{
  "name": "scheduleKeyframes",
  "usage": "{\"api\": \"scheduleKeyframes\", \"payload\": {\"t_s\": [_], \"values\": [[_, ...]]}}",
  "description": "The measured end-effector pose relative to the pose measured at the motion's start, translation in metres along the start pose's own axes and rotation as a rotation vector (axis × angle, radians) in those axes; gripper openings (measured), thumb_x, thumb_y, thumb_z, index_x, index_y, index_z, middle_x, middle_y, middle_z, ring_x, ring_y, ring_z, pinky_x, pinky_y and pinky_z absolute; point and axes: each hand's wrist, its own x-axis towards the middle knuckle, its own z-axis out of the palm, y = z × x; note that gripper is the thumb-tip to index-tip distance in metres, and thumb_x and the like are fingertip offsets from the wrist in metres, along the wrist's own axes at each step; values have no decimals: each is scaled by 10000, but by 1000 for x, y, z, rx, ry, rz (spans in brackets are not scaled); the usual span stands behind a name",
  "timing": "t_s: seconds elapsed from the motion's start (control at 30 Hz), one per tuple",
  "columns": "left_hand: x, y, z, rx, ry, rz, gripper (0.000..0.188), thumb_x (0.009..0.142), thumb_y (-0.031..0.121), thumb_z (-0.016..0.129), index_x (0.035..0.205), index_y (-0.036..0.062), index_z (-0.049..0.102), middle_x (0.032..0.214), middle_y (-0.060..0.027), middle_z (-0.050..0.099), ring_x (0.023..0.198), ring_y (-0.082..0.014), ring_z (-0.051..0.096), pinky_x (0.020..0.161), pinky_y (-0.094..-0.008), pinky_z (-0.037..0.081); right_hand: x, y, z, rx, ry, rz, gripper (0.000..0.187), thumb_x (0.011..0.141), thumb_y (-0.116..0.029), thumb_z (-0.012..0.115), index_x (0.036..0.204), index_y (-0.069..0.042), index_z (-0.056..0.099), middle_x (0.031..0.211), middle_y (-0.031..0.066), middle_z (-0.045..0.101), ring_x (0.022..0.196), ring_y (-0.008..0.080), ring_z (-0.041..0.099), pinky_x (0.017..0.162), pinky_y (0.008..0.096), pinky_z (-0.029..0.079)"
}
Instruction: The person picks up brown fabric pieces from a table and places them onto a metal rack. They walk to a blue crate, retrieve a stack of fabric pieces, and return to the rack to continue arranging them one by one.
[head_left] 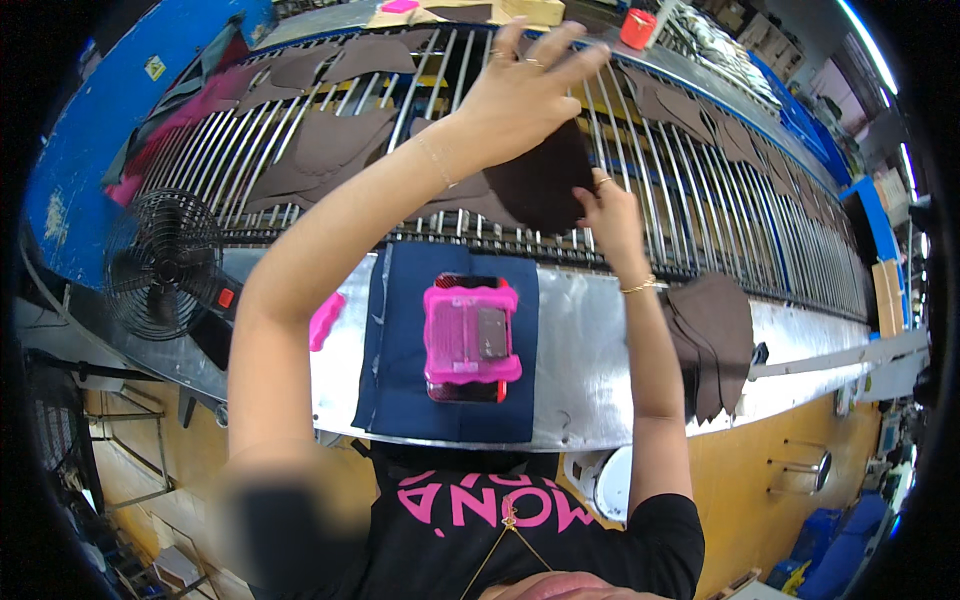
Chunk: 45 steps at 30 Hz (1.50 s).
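Over the metal-rod conveyor [690, 215], the left hand [522, 98] spreads and the right hand [612, 222] pinches a dark-brown panel [543, 185], which might snag if drooping.

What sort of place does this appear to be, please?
Probably a factory workshop: a long, conveyor-like rack of parallel metal rods bears flat, curved brown sheet pieces, beside a shiny silver metal worktop and a round black wire-caged fan.
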Motion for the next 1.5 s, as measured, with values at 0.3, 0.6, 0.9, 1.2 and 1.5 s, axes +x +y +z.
{"api": "scheduleKeyframes", "payload": {"t_s": [0.3,0.6,0.9,1.2,1.5], "values": [[-145,-24,-58,-1358,355,-895,757,880,-9,481,1507,157,91,1519,-175,229,1185,-356,550,1017,-391,396,99,27,158,846,-87,269,306,957,-41,460,1246,58,448,924,99,571,552,102,533,565,314,618],[-188,-6,-81,-1320,374,-1076,837,851,-113,415,1507,177,-16,1528,-185,210,1156,-342,579,793,-243,481,137,66,210,782,-62,497,167,931,-106,550,986,18,453,751,76,538,548,132,575,565,315,607],[-215,20,-89,-1123,340,-1256,754,871,-66,521,1482,111,116,1430,-168,374,962,-225,646,855,-285,493,102,62,136,291,43,432,529,806,-344,740,1072,14,455,615,59,602,454,120,544,404,250,426],[-249,51,-105,-825,230,-1349,688,907,-10,563,1482,120,209,1117,-126,582,712,-85,525,679,-211,470,-105,95,-74,79,505,489,210,889,-223,622,969,-31,648,750,100,686,572,163,651,552,291,505],[-237,76,-98,-972,99,-1297,434,989,140,498,1402,66,387,745,-42,569,454,-13,366,407,-169,294,-279,182,-179,-804,641,1000,469,803,-412,690,1109,-57,659,1142,182,587,1042,365,559,868,461,460]]}}
